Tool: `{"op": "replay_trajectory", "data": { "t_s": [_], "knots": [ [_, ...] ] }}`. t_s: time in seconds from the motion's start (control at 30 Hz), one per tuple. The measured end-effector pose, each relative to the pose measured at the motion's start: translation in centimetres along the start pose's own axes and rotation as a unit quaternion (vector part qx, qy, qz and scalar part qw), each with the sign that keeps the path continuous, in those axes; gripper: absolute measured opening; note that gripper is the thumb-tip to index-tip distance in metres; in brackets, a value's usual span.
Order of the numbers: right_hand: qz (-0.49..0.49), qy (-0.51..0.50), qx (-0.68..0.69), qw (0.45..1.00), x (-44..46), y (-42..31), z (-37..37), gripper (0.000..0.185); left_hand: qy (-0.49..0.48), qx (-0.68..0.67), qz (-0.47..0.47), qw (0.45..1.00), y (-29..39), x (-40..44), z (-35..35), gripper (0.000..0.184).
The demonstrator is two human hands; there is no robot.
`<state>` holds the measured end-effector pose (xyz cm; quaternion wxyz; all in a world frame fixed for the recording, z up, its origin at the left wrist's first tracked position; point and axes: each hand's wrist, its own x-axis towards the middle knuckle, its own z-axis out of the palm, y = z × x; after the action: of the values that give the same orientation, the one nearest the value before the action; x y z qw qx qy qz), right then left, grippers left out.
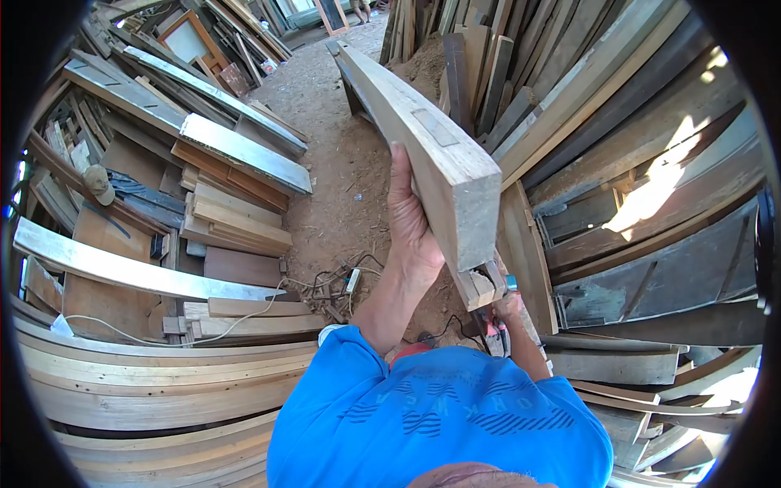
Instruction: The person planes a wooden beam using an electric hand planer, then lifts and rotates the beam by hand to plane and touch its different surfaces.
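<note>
A thick wooden beam (423,122) runs away from me, its near end raised close to the camera and a rectangular outline marked on its upper face. My left hand (411,232) grips its left side, thumb up along the wood and fingers hidden beneath. Below the near end sits a short wood block (478,289) with a small teal part (511,282) beside it. My right hand (508,307) is low under the beam end, partly covered. Close to it is a pink and black object (493,335), whose kind I cannot make out; the right fingers look curled.
Stacked boards (236,215) line the left side, and long planks (586,89) lean on the right. On the dirt floor (325,154) lie cords and a white power strip (353,281). A pale cable (179,343) crosses the left boards. A person's legs (360,10) show far off.
</note>
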<state>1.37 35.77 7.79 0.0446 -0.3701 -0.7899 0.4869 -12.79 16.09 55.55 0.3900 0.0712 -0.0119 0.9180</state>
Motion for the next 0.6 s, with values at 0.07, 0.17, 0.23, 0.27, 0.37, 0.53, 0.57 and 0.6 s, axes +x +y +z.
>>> {"op": "replay_trajectory", "data": {
  "t_s": [0.07,0.17,0.23,0.27,0.37,0.53,0.57,0.6],
  "knots": [
    [0.055,-0.037,0.014,0.998,-1.3,-2.7,-1.8,0.072,-0.009,0.0,-0.002,1.0,0.5,0.1,0.3,0.027],
    [0.057,-0.049,0.026,0.997,-0.8,-2.5,-1.7,0.072,-0.025,-0.003,-0.016,1.0,1.2,0.2,0.3,0.025],
    [0.061,-0.056,0.048,0.995,-0.4,-1.8,-1.4,0.071,-0.019,-0.01,-0.015,1.0,1.4,0.1,1.0,0.025],
    [0.063,-0.06,0.058,0.995,-0.2,-1.5,-1.3,0.071,-0.012,-0.015,-0.012,1.0,1.4,0.1,1.4,0.025],
    [0.068,-0.054,0.07,0.994,-0.6,-2.1,-1.5,0.069,-0.021,-0.017,-0.008,1.0,1.5,-0.1,1.8,0.024],
    [0.066,-0.063,0.069,0.993,-1.7,-3.8,-2.8,0.062,-0.022,-0.013,0.001,1.0,1.5,-0.4,2.3,0.028],
    [0.069,-0.069,0.062,0.993,-1.8,-4.2,-2.9,0.06,-0.021,-0.01,0.008,1.0,1.5,-0.5,2.4,0.03],
    [0.069,-0.073,0.091,0.991,-1.7,-4.1,-2.7,0.059,-0.015,-0.025,0.002,1.0,1.4,-0.5,2.3,0.032]
  ]
}}
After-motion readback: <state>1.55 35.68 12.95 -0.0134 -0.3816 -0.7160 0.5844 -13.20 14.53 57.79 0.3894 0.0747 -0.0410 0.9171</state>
